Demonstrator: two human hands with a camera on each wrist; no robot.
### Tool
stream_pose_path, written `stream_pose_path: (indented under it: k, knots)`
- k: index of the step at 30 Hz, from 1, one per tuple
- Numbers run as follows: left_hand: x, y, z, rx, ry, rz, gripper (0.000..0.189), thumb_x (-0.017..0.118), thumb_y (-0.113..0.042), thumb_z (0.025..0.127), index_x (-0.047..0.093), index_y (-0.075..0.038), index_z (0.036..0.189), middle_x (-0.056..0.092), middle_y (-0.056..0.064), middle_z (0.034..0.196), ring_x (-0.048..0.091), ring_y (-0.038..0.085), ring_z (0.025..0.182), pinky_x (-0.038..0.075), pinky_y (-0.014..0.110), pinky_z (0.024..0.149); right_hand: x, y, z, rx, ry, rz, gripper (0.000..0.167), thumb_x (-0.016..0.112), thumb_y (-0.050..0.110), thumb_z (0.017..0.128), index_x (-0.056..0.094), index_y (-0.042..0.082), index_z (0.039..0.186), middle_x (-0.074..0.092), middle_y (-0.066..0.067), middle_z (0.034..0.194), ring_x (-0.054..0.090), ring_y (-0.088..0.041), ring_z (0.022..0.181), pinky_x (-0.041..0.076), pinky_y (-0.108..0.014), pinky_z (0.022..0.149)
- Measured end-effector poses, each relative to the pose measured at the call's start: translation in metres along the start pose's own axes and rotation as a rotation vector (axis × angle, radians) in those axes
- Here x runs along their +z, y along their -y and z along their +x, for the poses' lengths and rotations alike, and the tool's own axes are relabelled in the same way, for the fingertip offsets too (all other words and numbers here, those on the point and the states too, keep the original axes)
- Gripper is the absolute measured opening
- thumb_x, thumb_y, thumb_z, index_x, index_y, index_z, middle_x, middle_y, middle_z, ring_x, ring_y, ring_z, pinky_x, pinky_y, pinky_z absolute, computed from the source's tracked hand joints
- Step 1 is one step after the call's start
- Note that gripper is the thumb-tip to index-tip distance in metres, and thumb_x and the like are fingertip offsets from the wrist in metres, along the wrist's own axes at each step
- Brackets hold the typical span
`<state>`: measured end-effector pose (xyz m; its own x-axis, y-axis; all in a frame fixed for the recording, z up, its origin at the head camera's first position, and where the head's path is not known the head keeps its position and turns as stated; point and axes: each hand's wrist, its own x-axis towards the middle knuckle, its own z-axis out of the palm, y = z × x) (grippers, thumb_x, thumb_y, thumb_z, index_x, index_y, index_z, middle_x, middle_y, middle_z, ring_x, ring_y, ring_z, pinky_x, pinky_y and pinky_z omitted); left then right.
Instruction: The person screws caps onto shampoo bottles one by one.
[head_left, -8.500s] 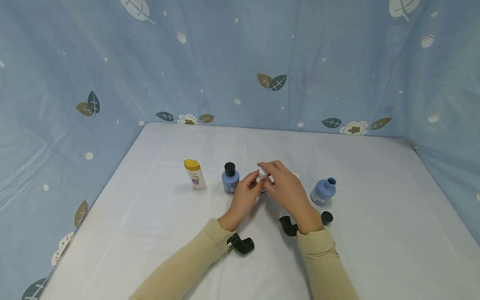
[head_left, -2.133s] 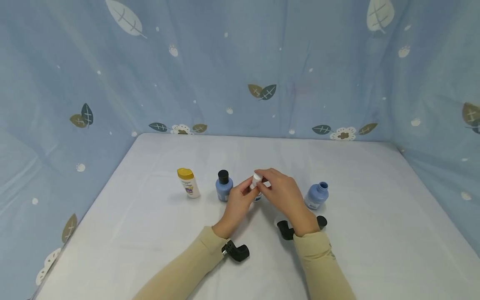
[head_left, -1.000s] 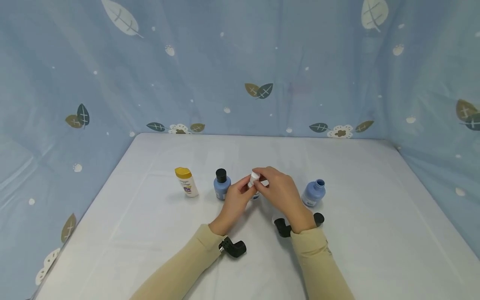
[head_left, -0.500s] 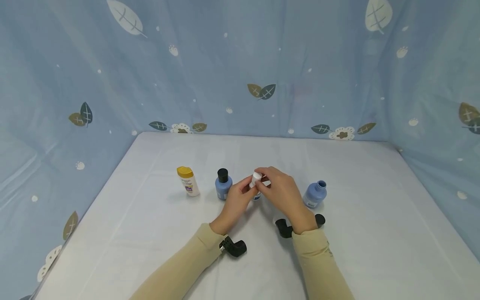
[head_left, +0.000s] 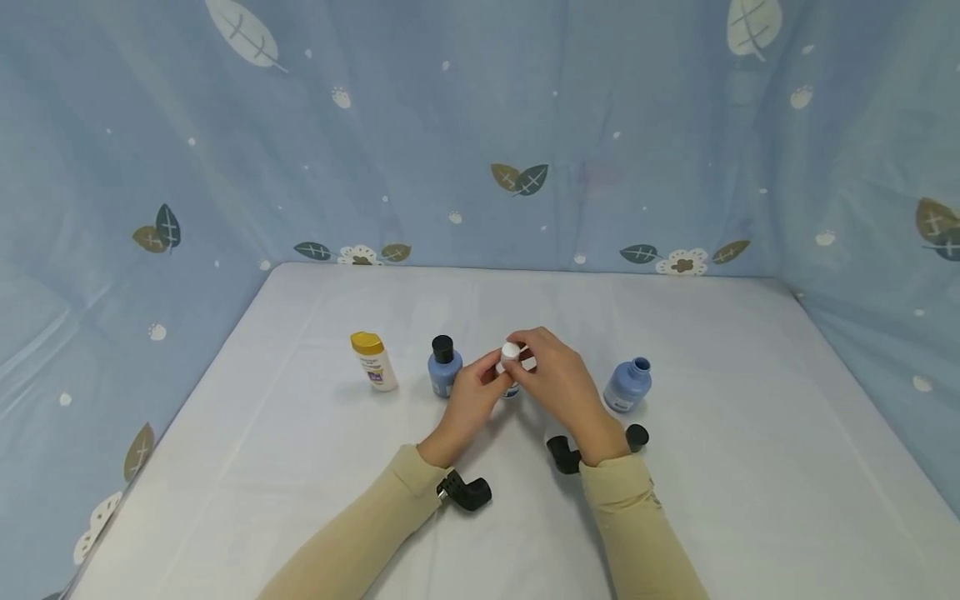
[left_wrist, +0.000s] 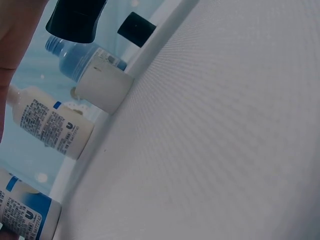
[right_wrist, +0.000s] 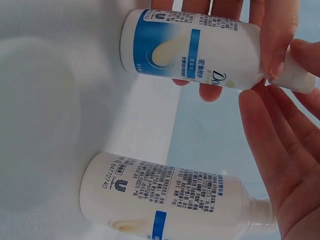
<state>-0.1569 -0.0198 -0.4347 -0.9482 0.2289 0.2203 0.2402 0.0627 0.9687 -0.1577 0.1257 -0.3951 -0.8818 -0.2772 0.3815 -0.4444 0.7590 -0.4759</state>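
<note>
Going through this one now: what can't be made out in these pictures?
Head view: most of the held bottle, behind the left hand.
Head view: the other white bottle, behind the right hand.
Head view: print on the yellow-capped bottle, too small.
Left wrist: the held bottle's top, beyond the left edge.
Right wrist: a pale round shape, too blurred.

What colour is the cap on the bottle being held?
White; the cap shows best in the right wrist view.

Left: yellow-capped white bottle [head_left: 376, 367]; right of it, black-capped blue bottle [head_left: 444, 374]. Right: uncapped blue bottle [head_left: 627, 387], loose black cap [head_left: 637, 437] on its near side. White tablecloth [head_left: 292, 467] underneath; blue leaf-print curtain [head_left: 420, 125] along far edge.
</note>
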Motion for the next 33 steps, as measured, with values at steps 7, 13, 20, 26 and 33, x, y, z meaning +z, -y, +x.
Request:
stream_pose_path:
  k: [7,13,20,26,33]
  knots:
    - [-0.0007,0.0012,0.0005,0.017,0.016,-0.046,0.036,0.053,-0.007,0.088,0.051,0.0,0.124,0.06,0.015,0.108,0.054,0.012,0.085,0.045,0.019,0.067,-0.0002,-0.0018,-0.0004,-0.07,0.002,-0.042,0.034,0.062,0.026,0.084,0.056,0.017,0.116,0.055,0.003,0.106,0.057,-0.013,0.081,0.045,-0.027,0.06]
    - [-0.0004,0.0009,0.0007,0.02,0.023,-0.05,0.035,0.056,-0.01,0.088,0.053,-0.001,0.121,0.06,0.014,0.106,0.055,0.011,0.084,0.046,0.02,0.069,-0.0024,-0.0028,-0.0018,-0.147,-0.015,-0.07,0.037,0.06,0.01,0.082,0.057,0.017,0.117,0.055,0.004,0.104,0.055,-0.008,0.076,0.041,-0.022,0.055]
    - [0.0,0.0002,-0.0001,0.02,0.013,-0.026,0.031,0.056,-0.009,0.088,0.056,0.0,0.118,0.061,0.013,0.095,0.053,0.009,0.076,0.045,0.02,0.065,-0.0039,-0.0026,-0.0027,-0.132,0.0,-0.052,0.034,0.06,0.01,0.083,0.059,0.014,0.116,0.057,0.002,0.106,0.056,-0.01,0.078,0.043,-0.025,0.057]
    - [-0.0002,-0.0009,-0.0002,0.005,0.007,0.006,0.034,0.056,-0.011,0.088,0.055,-0.003,0.121,0.061,0.01,0.093,0.051,0.008,0.074,0.044,0.02,0.063,-0.0039,-0.0021,-0.0022,-0.086,0.019,-0.038,0.031,0.061,0.019,0.085,0.058,0.013,0.116,0.057,0.001,0.107,0.058,-0.012,0.083,0.047,-0.028,0.062]
    - [-0.0005,-0.0014,0.0,-0.011,0.026,-0.048,0.035,0.056,-0.011,0.088,0.053,-0.001,0.122,0.058,0.014,0.113,0.056,0.018,0.095,0.046,0.023,0.075,-0.0039,-0.0017,-0.0009,-0.028,0.044,-0.013,0.031,0.059,0.021,0.087,0.057,0.011,0.116,0.057,0.0,0.104,0.058,-0.013,0.087,0.048,-0.029,0.067]
